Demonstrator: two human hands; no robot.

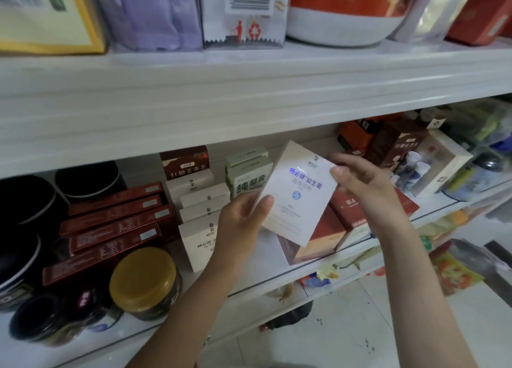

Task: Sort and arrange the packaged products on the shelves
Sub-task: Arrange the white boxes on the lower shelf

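Observation:
A white box with blue lettering (pixel 297 198) is held tilted in front of the middle shelf (pixel 277 273). My left hand (pixel 243 220) grips its lower left edge, thumb on the front face. Its upper right corner is pinched by my right hand (pixel 357 182). To the left of the held box stands a row of matching white boxes (pixel 199 215), one behind the other. Behind them are a green-lettered box (pixel 249 177) and a dark red tea box (pixel 184 161).
Red flat boxes (pixel 116 223) are stacked at left, beside black tins (pixel 25 201) and a gold-lidded jar (pixel 144 281). Red-brown cartons (pixel 327 237) lie under the held box. A picture box (pixel 424 162) stands at right. The upper shelf (pixel 249 84) carries pouches and a red-white tub (pixel 343 10).

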